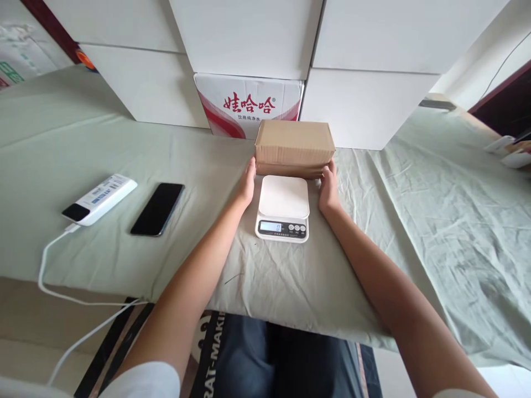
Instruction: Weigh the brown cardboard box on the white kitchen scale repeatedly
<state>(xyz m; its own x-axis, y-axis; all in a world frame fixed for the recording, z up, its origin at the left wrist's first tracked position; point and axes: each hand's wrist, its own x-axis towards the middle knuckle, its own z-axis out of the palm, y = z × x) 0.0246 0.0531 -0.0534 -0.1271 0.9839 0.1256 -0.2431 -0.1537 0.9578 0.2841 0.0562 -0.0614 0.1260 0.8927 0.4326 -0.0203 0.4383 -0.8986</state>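
A brown cardboard box (295,145) stands just behind a white digital kitchen scale (284,198). My left hand (249,181) presses against the box's left end, and my right hand (328,185) grips its right end, so the box is held between both. The fingers are partly hidden behind the box. Nothing rests on the scale's pan, and its lit display (271,226) reads 0. I cannot tell whether the box touches the cloth.
White panels (249,38) and a white carton with red lettering (253,105) stand behind the box. To the left lie a black phone (158,209) and a white power bank (102,199) with a white cable (42,265). A wrinkled green cloth (415,249) covers the table.
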